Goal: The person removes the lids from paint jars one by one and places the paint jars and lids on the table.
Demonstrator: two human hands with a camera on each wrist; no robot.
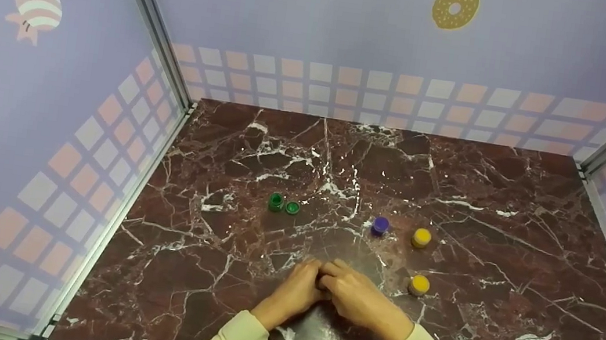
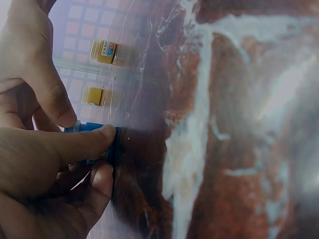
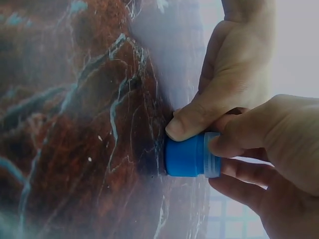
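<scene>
Close to the near side of the marble-patterned table, both hands meet around a small blue paint jar point(image 3: 182, 158), which the fingers hide in the head view. My left hand point(image 1: 296, 289) holds the jar's blue body between thumb and fingers, its base right at the tabletop. From above, my right hand point(image 1: 359, 300) pinches the clear ribbed cap point(image 3: 212, 164) with thumb and fingertips. The jar stands upright between them. To the right of the hands sit a yellow jar point(image 1: 419, 285), a second yellow jar point(image 1: 421, 237) and a purple jar point(image 1: 380, 226).
Farther left, an uncapped green jar point(image 1: 275, 202) stands beside its round green lid point(image 1: 292, 208). Printed panels point(image 1: 322, 26) close off the back and both sides of the table point(image 1: 507, 220), with metal posts point(image 1: 153, 16) at the corners.
</scene>
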